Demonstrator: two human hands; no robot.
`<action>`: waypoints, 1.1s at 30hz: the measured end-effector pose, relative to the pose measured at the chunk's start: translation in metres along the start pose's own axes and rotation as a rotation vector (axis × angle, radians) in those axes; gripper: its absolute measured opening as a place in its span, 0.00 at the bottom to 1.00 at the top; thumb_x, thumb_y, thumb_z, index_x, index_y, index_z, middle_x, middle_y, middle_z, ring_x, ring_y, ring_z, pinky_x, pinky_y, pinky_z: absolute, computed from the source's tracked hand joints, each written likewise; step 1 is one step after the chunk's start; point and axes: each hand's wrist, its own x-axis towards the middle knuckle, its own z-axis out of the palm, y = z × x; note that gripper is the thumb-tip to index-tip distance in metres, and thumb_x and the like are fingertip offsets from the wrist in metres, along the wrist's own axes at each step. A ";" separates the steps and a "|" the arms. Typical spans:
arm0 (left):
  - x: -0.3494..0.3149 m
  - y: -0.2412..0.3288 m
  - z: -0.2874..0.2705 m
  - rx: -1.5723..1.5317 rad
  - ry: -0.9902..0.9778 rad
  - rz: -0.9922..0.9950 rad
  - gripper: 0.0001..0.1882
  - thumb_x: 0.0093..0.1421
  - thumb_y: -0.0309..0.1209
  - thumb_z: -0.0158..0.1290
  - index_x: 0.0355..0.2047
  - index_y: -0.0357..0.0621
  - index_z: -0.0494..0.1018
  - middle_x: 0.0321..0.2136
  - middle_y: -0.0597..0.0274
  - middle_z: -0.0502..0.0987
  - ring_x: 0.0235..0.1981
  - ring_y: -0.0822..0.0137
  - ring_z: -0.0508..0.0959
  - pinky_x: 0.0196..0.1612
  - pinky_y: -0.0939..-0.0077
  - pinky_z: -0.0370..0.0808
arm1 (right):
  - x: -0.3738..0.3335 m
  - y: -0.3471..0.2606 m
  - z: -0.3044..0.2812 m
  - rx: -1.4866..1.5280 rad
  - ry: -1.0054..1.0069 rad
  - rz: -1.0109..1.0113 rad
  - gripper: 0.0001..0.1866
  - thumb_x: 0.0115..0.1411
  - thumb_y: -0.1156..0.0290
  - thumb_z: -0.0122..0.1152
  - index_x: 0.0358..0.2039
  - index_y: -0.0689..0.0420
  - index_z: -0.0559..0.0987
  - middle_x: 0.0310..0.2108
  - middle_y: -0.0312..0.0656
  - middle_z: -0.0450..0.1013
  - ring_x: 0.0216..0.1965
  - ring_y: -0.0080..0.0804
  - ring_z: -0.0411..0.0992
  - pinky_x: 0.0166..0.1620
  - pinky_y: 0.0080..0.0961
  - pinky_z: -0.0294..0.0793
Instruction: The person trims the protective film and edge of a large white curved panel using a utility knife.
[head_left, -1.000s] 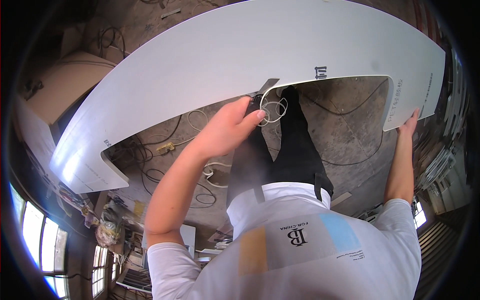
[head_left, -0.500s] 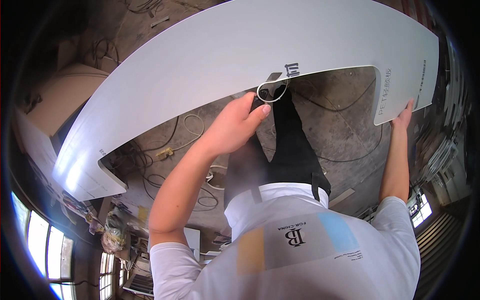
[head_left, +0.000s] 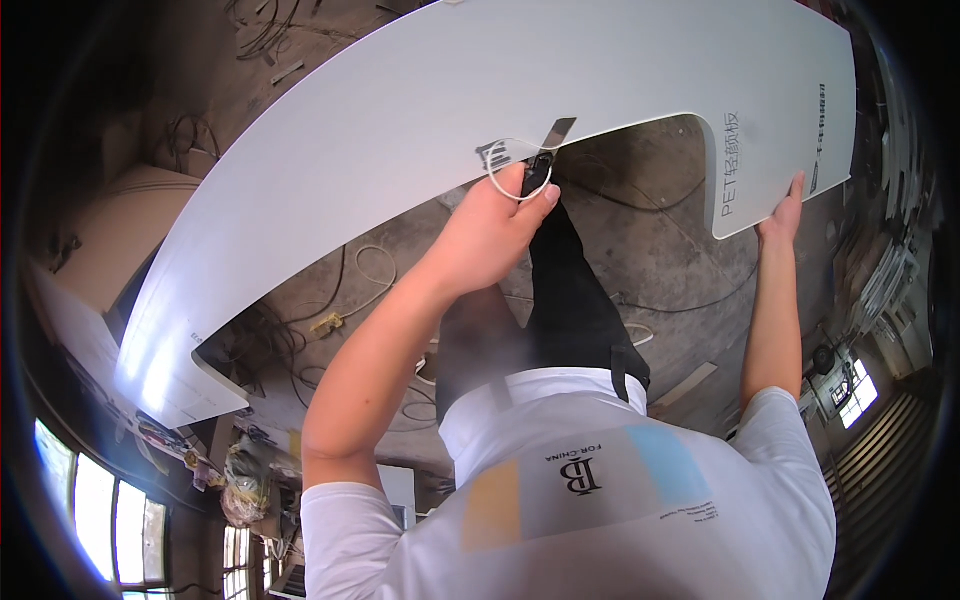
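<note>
The panel [head_left: 450, 110] spans before the legs [head_left: 565, 290], with cables [head_left: 288, 342] on the floor [head_left: 640, 250] to either side.

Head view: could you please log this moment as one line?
white panel: arched | left hand: holds black-handled blade at inner edge | right hand: holds right end | white strip: looped by left hand

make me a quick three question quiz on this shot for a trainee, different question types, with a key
1. Which hand holds the black-handled knife? a) right b) left c) both
2. True or false: the right hand is clear of the arched pale panel.
3. Fill in: the thin white strip by the knife forms a ____.

Key: 1 b, the left hand; 2 false, it grips the panel's edge; 3 loop.
</note>
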 end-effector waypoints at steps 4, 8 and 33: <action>0.011 0.008 0.014 -0.026 0.008 -0.025 0.14 0.76 0.40 0.47 0.34 0.47 0.63 0.19 0.72 0.64 0.16 0.79 0.65 0.19 0.80 0.65 | -0.002 0.000 -0.003 0.012 -0.018 0.017 0.30 0.77 0.49 0.46 0.67 0.60 0.68 0.65 0.44 0.70 0.63 0.44 0.70 0.65 0.41 0.71; 0.021 0.022 0.025 -0.053 0.000 -0.132 0.16 0.75 0.41 0.48 0.32 0.47 0.63 0.19 0.72 0.64 0.17 0.79 0.65 0.20 0.79 0.66 | -0.009 -0.001 0.000 0.000 -0.005 0.018 0.31 0.76 0.48 0.46 0.67 0.61 0.68 0.65 0.44 0.70 0.63 0.44 0.70 0.65 0.41 0.72; 0.071 0.057 0.077 -0.095 0.023 -0.192 0.17 0.74 0.44 0.49 0.34 0.43 0.66 0.21 0.70 0.67 0.16 0.77 0.66 0.19 0.78 0.65 | -0.015 0.006 -0.012 0.005 -0.024 0.014 0.33 0.73 0.51 0.56 0.64 0.68 0.68 0.61 0.46 0.72 0.60 0.38 0.73 0.63 0.36 0.73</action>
